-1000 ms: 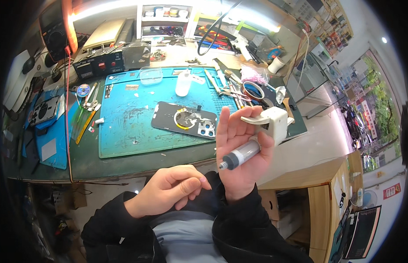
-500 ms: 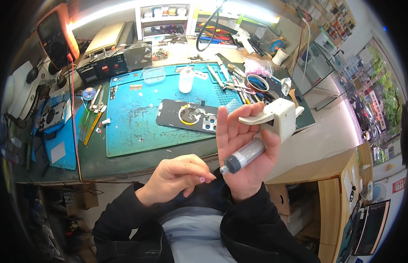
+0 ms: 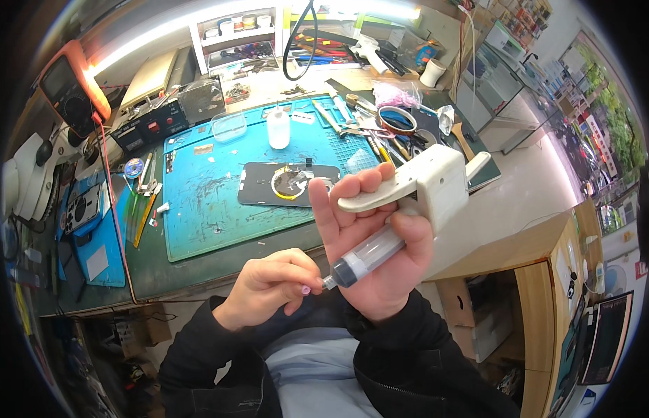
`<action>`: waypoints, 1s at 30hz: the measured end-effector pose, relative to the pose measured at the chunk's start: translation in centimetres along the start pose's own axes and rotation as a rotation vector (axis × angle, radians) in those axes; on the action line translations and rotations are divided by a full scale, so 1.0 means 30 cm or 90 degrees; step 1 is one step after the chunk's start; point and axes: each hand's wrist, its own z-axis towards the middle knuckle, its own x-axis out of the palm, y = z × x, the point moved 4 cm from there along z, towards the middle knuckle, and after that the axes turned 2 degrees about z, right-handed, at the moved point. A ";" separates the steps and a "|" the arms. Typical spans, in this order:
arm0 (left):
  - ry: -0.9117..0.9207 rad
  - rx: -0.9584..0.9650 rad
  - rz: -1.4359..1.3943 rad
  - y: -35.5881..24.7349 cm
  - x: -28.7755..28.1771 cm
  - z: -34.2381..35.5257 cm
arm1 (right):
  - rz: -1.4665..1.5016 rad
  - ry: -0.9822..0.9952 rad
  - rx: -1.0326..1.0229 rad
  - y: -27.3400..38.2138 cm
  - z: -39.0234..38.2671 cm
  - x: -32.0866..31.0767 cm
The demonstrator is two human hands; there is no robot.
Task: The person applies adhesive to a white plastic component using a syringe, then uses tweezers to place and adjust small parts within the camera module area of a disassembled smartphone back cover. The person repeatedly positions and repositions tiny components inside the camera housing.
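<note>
My right hand (image 3: pixel 384 272), palm up, holds a white plastic syringe dispenser (image 3: pixel 443 188) with fingers curled under its lever (image 3: pixel 370 198). Its clear syringe (image 3: pixel 374 251) with a dark grey collar lies across my palm, thumb over it, nozzle (image 3: pixel 329 281) pointing down-left. My left hand (image 3: pixel 276 285) pinches a small pink piece (image 3: pixel 306 290) right beside the nozzle; I cannot tell if they touch. Behind my hands, a dark phone back panel (image 3: pixel 258 184) lies on the blue mat (image 3: pixel 206 233), with a white bottle (image 3: pixel 278 130) and a clear plastic box (image 3: pixel 228 127) beyond it.
An orange multimeter (image 3: pixel 66 94), a black powered unit (image 3: pixel 147 125) and a microscope (image 3: pixel 25 174) stand on the left. A second blue mat (image 3: pixel 105 247) holds phone parts. Tools and a tape roll (image 3: pixel 395 118) crowd the mat's right. A shelf (image 3: pixel 235 42) is at the back.
My left fingers and the pink piece have moved in to the syringe nozzle. My right hand and the dispenser have shifted a little leftward in the picture.
</note>
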 end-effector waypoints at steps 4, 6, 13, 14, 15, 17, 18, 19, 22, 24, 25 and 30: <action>-0.037 -0.026 0.070 -0.033 0.008 0.001 | -0.124 -0.006 -0.014 0.008 -0.009 0.015; -0.050 -0.024 0.104 -0.051 0.013 0.004 | -0.126 0.023 -0.051 0.014 -0.007 0.001; -0.056 -0.013 0.131 -0.060 0.013 0.008 | -0.171 0.038 -0.049 0.013 -0.001 -0.011; -0.055 -0.013 0.134 -0.060 0.012 0.008 | -0.170 0.033 -0.057 0.011 -0.002 -0.015; -0.057 -0.015 0.135 -0.061 0.011 0.007 | -0.169 0.029 -0.065 0.007 -0.003 -0.018; -0.060 -0.020 0.138 -0.062 0.011 0.007 | -0.164 0.023 -0.074 0.004 -0.005 -0.025; -0.066 -0.026 0.148 -0.063 0.010 0.006 | -0.160 0.021 -0.074 0.003 -0.006 -0.030; -0.073 -0.031 0.158 -0.067 0.011 0.006 | -0.156 0.020 -0.074 0.002 -0.006 -0.033; -0.107 -0.057 0.232 -0.093 0.018 0.009 | -0.229 -0.006 -0.045 0.000 -0.006 -0.029; -0.119 -0.035 0.321 -0.107 0.019 0.013 | -0.243 -0.015 -0.040 -0.001 -0.006 -0.035; -0.118 -0.002 0.379 -0.115 0.019 0.015 | -0.249 -0.020 -0.038 -0.003 -0.006 -0.038; -0.132 0.061 0.502 -0.125 0.032 0.021 | -0.258 -0.032 0.003 -0.009 -0.006 -0.052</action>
